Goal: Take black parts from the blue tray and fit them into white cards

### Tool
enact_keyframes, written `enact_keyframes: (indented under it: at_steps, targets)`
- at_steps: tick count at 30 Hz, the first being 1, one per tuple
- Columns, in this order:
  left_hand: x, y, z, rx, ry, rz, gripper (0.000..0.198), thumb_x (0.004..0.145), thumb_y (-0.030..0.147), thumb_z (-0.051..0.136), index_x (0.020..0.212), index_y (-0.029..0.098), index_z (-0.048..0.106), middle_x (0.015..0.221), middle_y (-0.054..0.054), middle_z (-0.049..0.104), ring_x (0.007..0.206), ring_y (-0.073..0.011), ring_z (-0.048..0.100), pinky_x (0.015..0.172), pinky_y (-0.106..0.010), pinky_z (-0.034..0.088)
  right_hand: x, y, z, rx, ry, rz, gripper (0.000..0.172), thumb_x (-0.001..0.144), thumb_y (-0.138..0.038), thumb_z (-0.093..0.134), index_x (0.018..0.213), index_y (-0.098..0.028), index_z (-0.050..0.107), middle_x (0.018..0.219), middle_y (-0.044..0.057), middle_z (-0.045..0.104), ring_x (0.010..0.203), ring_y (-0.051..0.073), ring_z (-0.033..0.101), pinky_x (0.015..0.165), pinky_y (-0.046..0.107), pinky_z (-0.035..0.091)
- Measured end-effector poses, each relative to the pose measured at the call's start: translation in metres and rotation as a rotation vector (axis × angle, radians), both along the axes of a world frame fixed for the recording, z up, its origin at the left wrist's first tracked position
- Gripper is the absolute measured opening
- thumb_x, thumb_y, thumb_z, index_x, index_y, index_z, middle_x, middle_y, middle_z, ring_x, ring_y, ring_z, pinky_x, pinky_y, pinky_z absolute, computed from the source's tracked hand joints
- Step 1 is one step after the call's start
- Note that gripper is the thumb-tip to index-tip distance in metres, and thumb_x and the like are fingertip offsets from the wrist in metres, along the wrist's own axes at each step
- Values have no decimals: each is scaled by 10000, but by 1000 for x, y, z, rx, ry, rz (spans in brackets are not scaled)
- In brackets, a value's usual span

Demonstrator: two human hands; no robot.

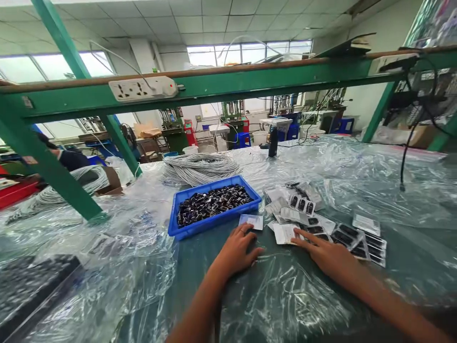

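Observation:
My left hand rests low over the table with its thumb apart from the fingers. Its fingertips touch the near edge of a small white packet just in front of the blue bin. My right hand reaches in from the right, fingers stretched out, their tips on another white packet. Around it lies a loose pile of flat clear packs holding black pieces, some turned white side up. Beyond my left hand, the blue bin is filled with small black parts showing shiny metal bits.
Crumpled clear plastic sheeting covers much of the green table. Coiled grey cable lies behind the bin, near a black upright object. A green frame with a power strip spans above. A person sits far left.

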State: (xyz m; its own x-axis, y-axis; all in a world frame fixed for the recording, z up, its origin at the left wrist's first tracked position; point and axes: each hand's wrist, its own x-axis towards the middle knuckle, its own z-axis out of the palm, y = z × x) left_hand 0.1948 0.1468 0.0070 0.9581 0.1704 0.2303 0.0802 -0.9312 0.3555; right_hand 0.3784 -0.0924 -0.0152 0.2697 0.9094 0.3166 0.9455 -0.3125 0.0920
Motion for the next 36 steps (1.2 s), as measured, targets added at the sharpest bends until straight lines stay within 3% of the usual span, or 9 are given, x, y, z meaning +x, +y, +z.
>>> enact_keyframes:
  at_steps: [3, 5, 9, 12, 15, 17, 19, 23, 36]
  targets:
    - [-3, 8, 6, 31, -6, 84, 331, 875, 354, 578, 1171, 208, 591, 1253, -97, 598, 1170, -262, 555, 1032, -437, 446, 35, 1, 3, 27, -32, -77, 532, 839, -75, 451, 1278, -321, 621, 1305, 69, 650, 757, 205, 743, 450, 242, 552]
    - [-4, 14, 7, 54, -26, 164, 405, 869, 307, 566, 1257, 194, 553, 1309, -119, 560, 1193, -274, 537, 1041, -447, 433, 52, 0, 7, 44, -33, -134, 469, 848, -100, 445, 1214, -296, 662, 1255, 84, 678, 774, 230, 737, 442, 257, 535]
    - [-7, 26, 4, -6, 12, 136, 468, 896, 334, 535, 1342, 196, 515, 1407, -129, 495, 1303, -271, 458, 1110, -435, 361, 48, 2, 33, 217, 104, -210, 286, 838, -276, 513, 1032, -238, 720, 1181, 157, 669, 484, 163, 599, 339, 254, 367]
    - [-10, 27, 5, -42, 80, 145, 482, 872, 410, 578, 1305, 199, 552, 1268, -121, 576, 1173, -260, 544, 1044, -403, 419, 11, 29, 68, 500, 552, -39, 292, 831, -472, 570, 932, -225, 688, 806, 83, 643, 402, 95, 401, 362, 242, 300]
    - [-12, 22, 10, -4, 137, 204, 572, 799, 483, 656, 1271, 173, 570, 1149, -121, 594, 1100, -284, 566, 989, -410, 447, -35, 89, 90, 549, 1356, 224, 523, 893, -643, 387, 653, -207, 548, 496, -42, 350, 384, 87, 275, 367, 224, 221]
    - [-14, 19, 13, -16, 160, 213, 564, 777, 491, 674, 1230, 167, 589, 1102, -111, 594, 1057, -279, 580, 954, -396, 464, -56, 138, 90, 499, 1679, 360, 613, 821, -740, 417, 517, -207, 435, 449, -71, 249, 369, 65, 193, 360, 220, 143]
    - [-15, 18, 13, -48, 167, 215, 524, 772, 478, 679, 1183, 160, 608, 1071, -107, 593, 1007, -269, 592, 915, -379, 483, -65, 179, 79, 521, 1818, 375, 628, 770, -753, 483, 471, -210, 379, 428, -88, 205, 362, 49, 145, 362, 217, 92]
    - [-16, 22, 10, -90, 157, 225, 475, 758, 457, 691, 1130, 167, 628, 1061, -117, 599, 1014, -285, 587, 901, -386, 492, -59, 213, 55, 582, 1851, 319, 615, 764, -707, 535, 445, -213, 355, 401, -96, 188, 344, 42, 144, 365, 217, 65]
    - [-13, 22, 9, -109, 154, 222, 401, 777, 421, 676, 1099, 186, 635, 1028, -97, 582, 978, -264, 580, 877, -368, 485, -74, 215, 37, 712, 1693, 324, 621, 827, -652, 490, 416, -221, 315, 400, -70, 250, 352, 52, 225, 367, 231, 165]
